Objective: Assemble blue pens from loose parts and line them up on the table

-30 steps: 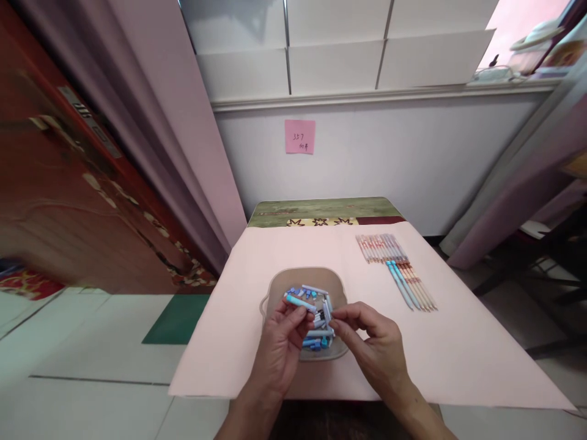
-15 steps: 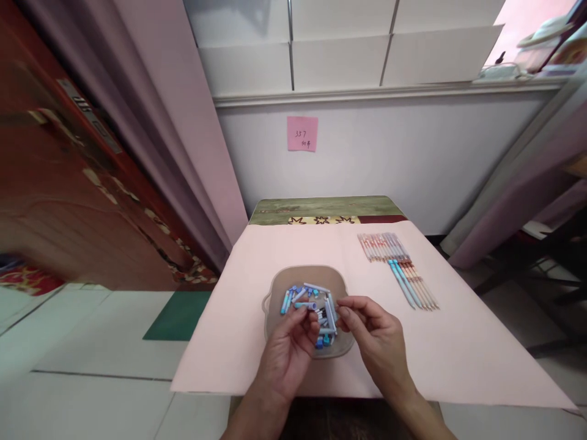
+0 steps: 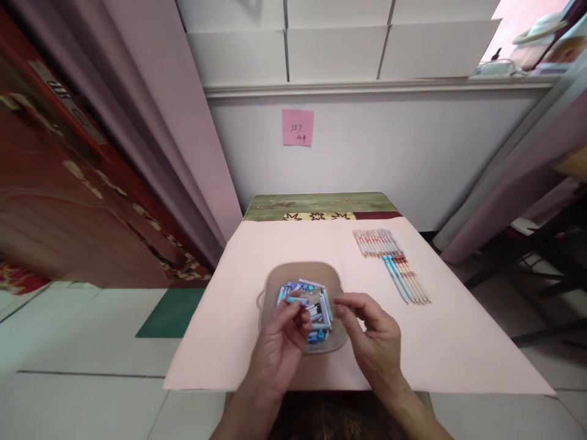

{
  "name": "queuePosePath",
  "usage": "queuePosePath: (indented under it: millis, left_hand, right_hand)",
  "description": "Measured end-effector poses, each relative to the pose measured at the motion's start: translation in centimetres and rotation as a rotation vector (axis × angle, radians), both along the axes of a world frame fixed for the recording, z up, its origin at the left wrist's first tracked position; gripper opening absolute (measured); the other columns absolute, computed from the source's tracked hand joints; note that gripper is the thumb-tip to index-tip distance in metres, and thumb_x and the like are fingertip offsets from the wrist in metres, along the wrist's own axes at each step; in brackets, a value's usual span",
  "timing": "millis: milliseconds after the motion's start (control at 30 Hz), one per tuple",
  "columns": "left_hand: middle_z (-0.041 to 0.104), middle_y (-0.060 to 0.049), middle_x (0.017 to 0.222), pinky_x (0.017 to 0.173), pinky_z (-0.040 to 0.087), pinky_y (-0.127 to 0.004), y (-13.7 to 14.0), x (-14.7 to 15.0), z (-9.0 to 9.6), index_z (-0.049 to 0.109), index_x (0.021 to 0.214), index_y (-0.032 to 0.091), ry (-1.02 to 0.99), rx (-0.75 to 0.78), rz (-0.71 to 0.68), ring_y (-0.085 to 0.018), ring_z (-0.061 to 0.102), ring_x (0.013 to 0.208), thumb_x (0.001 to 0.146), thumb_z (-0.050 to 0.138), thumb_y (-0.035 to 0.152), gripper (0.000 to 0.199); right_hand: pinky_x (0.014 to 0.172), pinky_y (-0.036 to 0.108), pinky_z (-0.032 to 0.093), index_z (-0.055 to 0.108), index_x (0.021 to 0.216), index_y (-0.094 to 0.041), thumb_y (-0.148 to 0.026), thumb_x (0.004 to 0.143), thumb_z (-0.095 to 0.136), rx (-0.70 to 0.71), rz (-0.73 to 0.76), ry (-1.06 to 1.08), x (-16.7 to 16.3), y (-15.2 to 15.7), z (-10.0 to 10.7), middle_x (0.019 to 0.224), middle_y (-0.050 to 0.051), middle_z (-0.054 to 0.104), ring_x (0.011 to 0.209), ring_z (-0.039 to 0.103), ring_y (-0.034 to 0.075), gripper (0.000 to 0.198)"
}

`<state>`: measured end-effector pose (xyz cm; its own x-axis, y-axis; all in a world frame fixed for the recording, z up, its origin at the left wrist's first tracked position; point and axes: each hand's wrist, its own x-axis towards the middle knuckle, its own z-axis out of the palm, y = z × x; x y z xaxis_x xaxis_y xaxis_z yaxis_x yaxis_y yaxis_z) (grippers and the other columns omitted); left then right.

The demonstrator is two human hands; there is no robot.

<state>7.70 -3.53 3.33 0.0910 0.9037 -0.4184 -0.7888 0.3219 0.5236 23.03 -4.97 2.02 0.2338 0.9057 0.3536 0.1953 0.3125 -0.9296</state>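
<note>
The beige tray (image 3: pixel 284 272) looks like smooth, matt plastic, and the pen parts (image 3: pixel 327 308) in it like glossier plastic. The pink table cover (image 3: pixel 220 342) is smooth and matt, the far note (image 3: pixel 298 128) matt paper, the left curtain (image 3: pixel 169 110) matt cloth, the floor tiles (image 3: pixel 87 403) faintly glossy

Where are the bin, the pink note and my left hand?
Bin (image 3: pixel 300 271): head view, bare far inner wall.
Pink note (image 3: pixel 298 128): head view, its middle.
Left hand (image 3: pixel 280 343): head view, middle of the hand.
</note>
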Motion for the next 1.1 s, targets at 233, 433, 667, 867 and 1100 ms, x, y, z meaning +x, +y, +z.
queuePosePath:
  millis: [233, 433, 667, 867, 1100]
  left_hand:
    - [0.064, -0.004, 0.079, 0.058, 0.051, -0.018, 1.5, -4.5, 2.3, 0.064, 0.103, 0.017, 0.269, 0.193, 0.293, -0.010, 0.059, 0.065, 0.074, 0.064, 0.006, 0.031]
    - [0.061, -0.005, 0.074, 0.054, 0.049, -0.018, 1.8, -5.7, 1.1, 0.064, 0.105, 0.013, 0.178, 0.079, 0.202, -0.009, 0.056, 0.060, 0.076, 0.059, 0.006, 0.030]
    - [0.060, -0.005, 0.073, 0.052, 0.048, -0.018, 1.8, -6.0, 0.7, 0.066, 0.098, 0.010, 0.128, 0.035, 0.205, -0.009, 0.055, 0.059, 0.075, 0.058, 0.005, 0.025]
    - [0.061, -0.005, 0.075, 0.053, 0.048, -0.019, 1.6, -6.2, 0.6, 0.067, 0.098, 0.009, 0.130, 0.043, 0.213, -0.010, 0.055, 0.060, 0.075, 0.059, 0.006, 0.024]
    - [0.061, -0.006, 0.074, 0.052, 0.047, -0.019, 1.6, -6.3, 0.0, 0.067, 0.097, 0.008, 0.114, 0.034, 0.204, -0.010, 0.055, 0.060, 0.074, 0.061, 0.005, 0.023]
  right_hand:
    - [0.051, 0.023, 0.052, 0.059, 0.079, -0.017, -0.038, 0.079, 0.066, -0.249, 0.054, 0.334, 1.1, 2.1, -1.0, 0.086, 0.007, 0.071, 0.061, 0.064, 0.013, 0.023]
    - [0.055, 0.023, 0.050, 0.059, 0.101, -0.019, -0.026, 0.084, 0.054, -0.238, 0.274, -0.133, -0.3, 5.8, -2.0, 0.077, 0.000, 0.066, 0.059, 0.062, 0.012, 0.019]
    - [0.072, 0.024, 0.044, 0.070, 0.083, -0.018, -0.015, 0.084, 0.055, -0.098, 0.498, -1.076, -3.3, 10.0, -3.1, 0.089, 0.006, 0.069, 0.080, 0.064, 0.017, 0.016]
    - [0.068, 0.026, 0.046, 0.072, 0.085, -0.017, -0.015, 0.086, 0.052, -0.050, 0.715, -1.328, -5.7, 11.6, -4.6, 0.092, 0.011, 0.072, 0.081, 0.068, 0.021, 0.020]
    - [0.071, 0.029, 0.048, 0.071, 0.087, -0.012, -0.007, 0.086, 0.047, -0.005, 0.813, -1.472, -7.1, 11.9, -5.0, 0.090, 0.015, 0.073, 0.082, 0.069, 0.024, 0.025]
